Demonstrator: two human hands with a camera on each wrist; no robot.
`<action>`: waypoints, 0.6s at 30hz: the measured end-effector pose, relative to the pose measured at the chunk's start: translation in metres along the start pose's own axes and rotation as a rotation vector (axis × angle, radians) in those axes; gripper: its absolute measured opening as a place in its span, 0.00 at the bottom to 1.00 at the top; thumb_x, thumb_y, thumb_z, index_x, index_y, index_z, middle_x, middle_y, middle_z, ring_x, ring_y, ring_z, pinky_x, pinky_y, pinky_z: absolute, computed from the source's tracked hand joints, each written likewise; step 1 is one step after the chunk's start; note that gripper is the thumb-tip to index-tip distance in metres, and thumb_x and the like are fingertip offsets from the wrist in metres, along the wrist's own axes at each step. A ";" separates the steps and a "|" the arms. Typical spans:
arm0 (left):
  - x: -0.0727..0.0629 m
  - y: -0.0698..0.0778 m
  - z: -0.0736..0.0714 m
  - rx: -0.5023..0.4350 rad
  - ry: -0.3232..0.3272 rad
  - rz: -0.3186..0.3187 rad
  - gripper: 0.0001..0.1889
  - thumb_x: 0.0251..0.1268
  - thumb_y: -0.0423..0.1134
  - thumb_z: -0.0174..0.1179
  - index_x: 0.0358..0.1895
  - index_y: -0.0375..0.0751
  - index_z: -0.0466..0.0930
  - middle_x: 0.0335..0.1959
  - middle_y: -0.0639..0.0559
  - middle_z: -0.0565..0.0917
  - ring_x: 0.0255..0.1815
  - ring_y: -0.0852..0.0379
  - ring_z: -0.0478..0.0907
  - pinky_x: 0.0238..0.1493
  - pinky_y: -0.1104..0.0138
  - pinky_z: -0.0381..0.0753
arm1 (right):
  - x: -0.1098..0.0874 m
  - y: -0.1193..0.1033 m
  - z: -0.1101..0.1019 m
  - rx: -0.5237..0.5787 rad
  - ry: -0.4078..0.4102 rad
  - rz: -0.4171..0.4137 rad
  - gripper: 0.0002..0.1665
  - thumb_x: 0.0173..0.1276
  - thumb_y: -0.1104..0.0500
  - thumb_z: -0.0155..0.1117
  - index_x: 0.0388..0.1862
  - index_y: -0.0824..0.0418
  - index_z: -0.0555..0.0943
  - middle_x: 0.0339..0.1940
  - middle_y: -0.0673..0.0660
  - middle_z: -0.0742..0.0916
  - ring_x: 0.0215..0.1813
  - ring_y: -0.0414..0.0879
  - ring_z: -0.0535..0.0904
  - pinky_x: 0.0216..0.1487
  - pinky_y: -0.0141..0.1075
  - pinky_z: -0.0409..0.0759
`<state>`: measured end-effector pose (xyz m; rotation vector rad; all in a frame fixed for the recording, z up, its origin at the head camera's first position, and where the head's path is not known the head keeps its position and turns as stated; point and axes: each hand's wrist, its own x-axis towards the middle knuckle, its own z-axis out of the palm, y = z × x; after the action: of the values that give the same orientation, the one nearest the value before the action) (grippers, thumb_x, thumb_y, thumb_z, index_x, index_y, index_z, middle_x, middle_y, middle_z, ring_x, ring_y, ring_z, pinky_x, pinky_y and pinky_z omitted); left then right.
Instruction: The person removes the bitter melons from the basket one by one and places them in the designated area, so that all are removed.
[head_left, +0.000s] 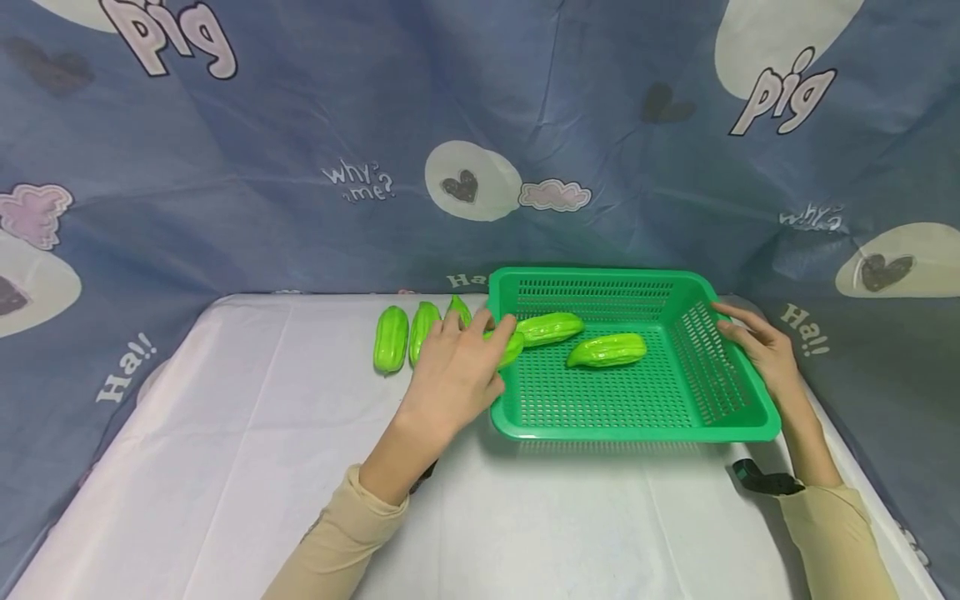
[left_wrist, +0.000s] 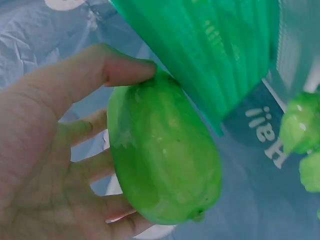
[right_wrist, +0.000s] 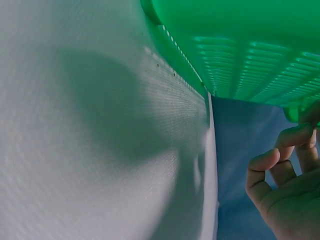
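My left hand (head_left: 457,371) grips a bright green gourd (left_wrist: 165,150), thumb at one end and fingers along its far side. In the head view this gourd is partly hidden by the hand and overlaps the left rim of a green plastic basket (head_left: 600,433). Two more glossy gourds lie inside: one gourd (head_left: 551,329) near the left wall, another gourd (head_left: 609,350) near the middle. At the basket's right rim, my right hand (head_left: 768,354) holds the edge with curled fingers (right_wrist: 262,162).
Left of the basket, a gourd (head_left: 391,339), a second gourd (head_left: 423,325) and a third gourd (head_left: 459,310) lie on the white-covered table (head_left: 300,467), two partly behind the left hand. A blue printed cloth (head_left: 300,225) hangs behind and at both sides.
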<state>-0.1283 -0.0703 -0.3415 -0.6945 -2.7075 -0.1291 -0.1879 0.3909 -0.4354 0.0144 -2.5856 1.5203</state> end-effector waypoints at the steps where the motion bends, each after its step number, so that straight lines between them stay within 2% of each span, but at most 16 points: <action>1: 0.000 -0.004 0.000 -0.006 -0.017 -0.011 0.31 0.58 0.35 0.75 0.67 0.47 0.77 0.57 0.42 0.87 0.50 0.33 0.85 0.48 0.48 0.85 | 0.000 0.000 0.000 0.000 0.000 0.001 0.28 0.86 0.49 0.57 0.81 0.48 0.74 0.70 0.25 0.74 0.63 0.22 0.75 0.55 0.17 0.74; 5: -0.001 -0.020 0.001 -0.010 -0.057 -0.056 0.31 0.59 0.37 0.78 0.64 0.47 0.76 0.56 0.42 0.87 0.51 0.31 0.84 0.51 0.45 0.85 | -0.001 -0.001 0.001 0.000 0.005 0.013 0.28 0.86 0.48 0.57 0.81 0.49 0.74 0.71 0.26 0.74 0.61 0.22 0.76 0.54 0.17 0.75; 12: -0.008 -0.051 0.007 -0.001 -0.079 -0.154 0.31 0.57 0.35 0.81 0.64 0.49 0.78 0.56 0.40 0.85 0.52 0.31 0.81 0.53 0.44 0.83 | -0.002 -0.001 0.000 -0.014 0.008 0.027 0.29 0.86 0.47 0.57 0.82 0.47 0.74 0.72 0.26 0.74 0.61 0.22 0.75 0.54 0.17 0.74; 18: -0.011 -0.073 0.009 -0.022 -0.097 -0.221 0.32 0.62 0.34 0.79 0.69 0.52 0.79 0.61 0.37 0.83 0.50 0.31 0.79 0.45 0.47 0.80 | -0.002 -0.001 0.001 -0.004 0.007 0.014 0.28 0.86 0.48 0.57 0.81 0.47 0.74 0.73 0.28 0.74 0.62 0.21 0.74 0.55 0.17 0.73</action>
<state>-0.1568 -0.1378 -0.3543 -0.4147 -2.8743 -0.1834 -0.1864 0.3899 -0.4351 -0.0088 -2.5884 1.5170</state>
